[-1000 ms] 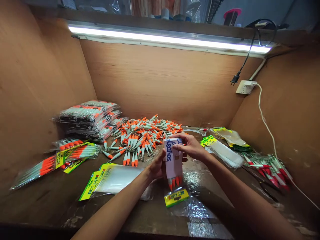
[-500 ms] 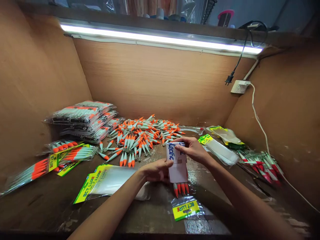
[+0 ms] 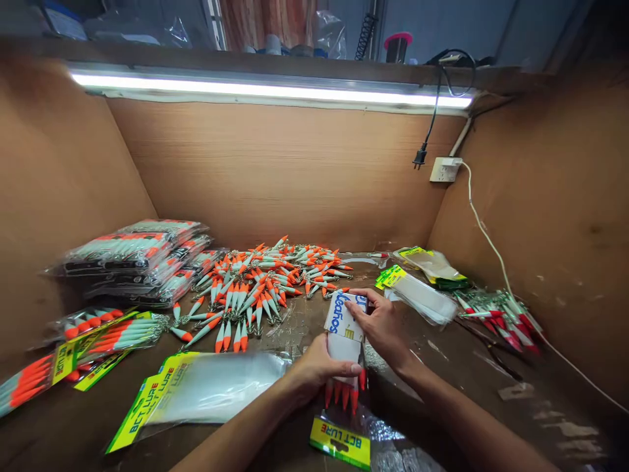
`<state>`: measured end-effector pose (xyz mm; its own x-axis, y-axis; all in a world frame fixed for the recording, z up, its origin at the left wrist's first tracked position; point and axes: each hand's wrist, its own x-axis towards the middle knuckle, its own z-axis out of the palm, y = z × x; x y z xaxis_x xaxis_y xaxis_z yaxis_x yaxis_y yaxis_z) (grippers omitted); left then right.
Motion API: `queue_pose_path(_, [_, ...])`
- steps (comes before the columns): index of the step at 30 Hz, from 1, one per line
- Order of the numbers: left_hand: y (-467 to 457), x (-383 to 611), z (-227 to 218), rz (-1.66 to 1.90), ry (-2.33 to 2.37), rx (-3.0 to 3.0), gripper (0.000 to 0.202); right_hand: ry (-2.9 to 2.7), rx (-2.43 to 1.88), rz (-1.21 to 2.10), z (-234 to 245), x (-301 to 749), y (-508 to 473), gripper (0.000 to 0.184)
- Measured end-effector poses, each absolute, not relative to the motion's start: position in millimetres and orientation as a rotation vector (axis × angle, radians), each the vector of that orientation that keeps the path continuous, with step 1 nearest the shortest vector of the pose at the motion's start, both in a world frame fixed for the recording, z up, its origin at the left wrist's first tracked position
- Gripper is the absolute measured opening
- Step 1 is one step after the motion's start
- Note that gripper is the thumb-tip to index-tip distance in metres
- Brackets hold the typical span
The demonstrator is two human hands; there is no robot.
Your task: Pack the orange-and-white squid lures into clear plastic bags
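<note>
My left hand (image 3: 319,367) is closed around the lower part of a white card sleeve (image 3: 343,349), its thumb lying across the front. My right hand (image 3: 383,328) grips the sleeve's upper right side, on a part printed with blue lettering (image 3: 339,313). Orange tips of several fishing lures (image 3: 343,396) stick out below the sleeve. Just under them lies a clear plastic bag with a yellow "BCT LURE" header (image 3: 340,443); whether the tips are inside it I cannot tell. The lures' other ends are hidden by the sleeve and fingers.
Loose orange-and-white lures (image 3: 255,288) are heaped at the back. Stacked packs (image 3: 122,255) and filled bags (image 3: 98,341) lie left, flat bags (image 3: 216,393) in front of them. At right are more bags (image 3: 422,295), red-and-white lures (image 3: 506,321) and a white cable (image 3: 484,226).
The view has shifted to the right. My left hand has moved from the sleeve's left edge to wrap its lower part, thumb across the front. My right hand stays at the top.
</note>
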<state>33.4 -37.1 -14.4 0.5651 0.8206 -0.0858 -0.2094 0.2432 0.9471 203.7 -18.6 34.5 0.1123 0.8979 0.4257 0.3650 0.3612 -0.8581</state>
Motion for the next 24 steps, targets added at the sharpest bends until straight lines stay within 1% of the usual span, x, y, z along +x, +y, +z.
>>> queue_pose_path(3, [-39, 41, -17, 0.881, 0.801, 1.126, 0.066, -1.44, -1.196, 0.554, 32, 198, -22, 0.039])
queue_pose_path(5, [-39, 44, -17, 0.91, 0.843, 1.167, 0.068, -1.411, -1.189, 0.559, 32, 196, -23, 0.039])
queue_pose_path(9, [-35, 43, -15, 0.931, 0.851, 1.227, 0.064, -1.346, -1.174, 0.611, 32, 192, -24, 0.041])
queue_pose_path(14, [-34, 40, -10, 0.938, 0.775, 1.224, 0.068, -1.248, -1.082, 0.69, 37, 194, -20, 0.042])
queue_pose_path(18, [-37, 37, -6, 0.952, 0.729, 1.209, 0.066, -1.218, -1.066, 0.749, 39, 196, -17, 0.041])
queue_pose_path(24, [-37, 36, -13, 0.929, 0.812, 1.114, 0.067, -1.219, -1.123, 0.653, 25, 185, -21, 0.039])
